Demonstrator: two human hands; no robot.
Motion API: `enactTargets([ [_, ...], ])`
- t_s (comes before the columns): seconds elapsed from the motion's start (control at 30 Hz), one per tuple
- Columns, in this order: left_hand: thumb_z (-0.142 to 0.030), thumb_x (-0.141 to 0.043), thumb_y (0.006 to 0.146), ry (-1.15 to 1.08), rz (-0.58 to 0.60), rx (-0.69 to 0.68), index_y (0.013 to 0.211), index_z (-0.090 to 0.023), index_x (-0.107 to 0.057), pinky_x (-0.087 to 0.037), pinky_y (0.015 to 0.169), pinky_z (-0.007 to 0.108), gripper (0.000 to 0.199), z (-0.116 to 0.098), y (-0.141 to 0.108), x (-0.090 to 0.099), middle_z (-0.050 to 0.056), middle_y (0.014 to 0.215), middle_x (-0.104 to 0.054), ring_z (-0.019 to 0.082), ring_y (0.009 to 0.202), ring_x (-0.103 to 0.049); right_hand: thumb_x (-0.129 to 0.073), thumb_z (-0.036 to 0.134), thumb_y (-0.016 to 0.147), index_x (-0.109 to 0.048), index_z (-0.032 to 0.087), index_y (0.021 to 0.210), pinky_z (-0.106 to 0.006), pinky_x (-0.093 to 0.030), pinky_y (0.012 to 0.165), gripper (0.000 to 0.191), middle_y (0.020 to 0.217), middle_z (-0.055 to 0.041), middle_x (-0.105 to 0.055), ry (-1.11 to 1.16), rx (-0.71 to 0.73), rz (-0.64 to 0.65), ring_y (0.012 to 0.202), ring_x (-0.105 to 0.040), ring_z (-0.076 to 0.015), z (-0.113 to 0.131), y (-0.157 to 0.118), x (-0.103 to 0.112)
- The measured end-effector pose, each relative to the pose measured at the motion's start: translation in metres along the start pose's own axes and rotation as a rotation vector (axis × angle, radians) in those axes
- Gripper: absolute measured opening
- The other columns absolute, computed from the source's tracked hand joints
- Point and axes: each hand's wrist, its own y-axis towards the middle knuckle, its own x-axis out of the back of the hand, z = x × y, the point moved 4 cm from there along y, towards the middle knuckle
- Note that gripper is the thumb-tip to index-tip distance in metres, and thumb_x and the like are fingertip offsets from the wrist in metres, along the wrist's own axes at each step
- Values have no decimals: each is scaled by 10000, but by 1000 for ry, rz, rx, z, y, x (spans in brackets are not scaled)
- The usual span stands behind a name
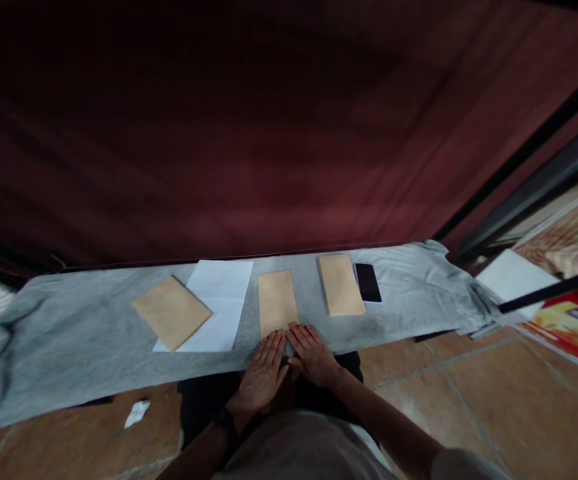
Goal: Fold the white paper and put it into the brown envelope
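Observation:
A brown envelope [277, 299] lies upright in front of me on a grey cloth [93, 320]. Both my left hand [263, 375] and my right hand [313, 357] rest flat on its near end, side by side, fingers stretched out and palms down. Left of it, another brown envelope [171, 312] lies tilted on top of white paper sheets [223, 300]. A stack of brown envelopes [341, 285] sits to the right, beside a dark-screened phone [367, 283]. A dark band is on my left wrist.
Behind the cloth-covered surface hangs a dark red curtain [279, 167]. At the right are a white sheet [513, 280], a red and yellow package [573, 323] and black bars. A crumpled white scrap [137, 413] lies on the tiled floor [449, 393].

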Motion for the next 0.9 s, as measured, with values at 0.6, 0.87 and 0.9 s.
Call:
enactTargets([
  [0.6, -335, -216, 1021, -45, 54, 135, 1559, -153, -283, -195, 1213, 552, 572, 47, 137, -38, 121, 1614, -312, 240, 1524, -197, -472, 470, 1012, -336, 206, 1545, -449, -291, 1200, 611, 1577, -90, -395, 71, -97, -31, 1425, -397, -237, 4, -6, 3],
  [0.87, -407, -204, 1019, -65, 73, 235, 1545, -104, -300, -201, 1215, 508, 615, 72, 181, -45, 161, 1579, -377, 249, 1497, -279, -424, 497, 1024, -304, 219, 1557, -454, -276, 1204, 613, 1600, -71, -350, 109, -114, 24, 1434, -390, -237, 3, -3, 8],
  [0.9, -412, -200, 1020, -62, 74, 240, 1539, -96, -312, -207, 1214, 503, 617, 74, 184, -45, 164, 1578, -377, 253, 1495, -285, -428, 494, 1023, -300, 221, 1559, -451, -274, 1205, 615, 1601, -72, -348, 109, -115, 28, 1433, -391, -237, 2, -3, 8],
])
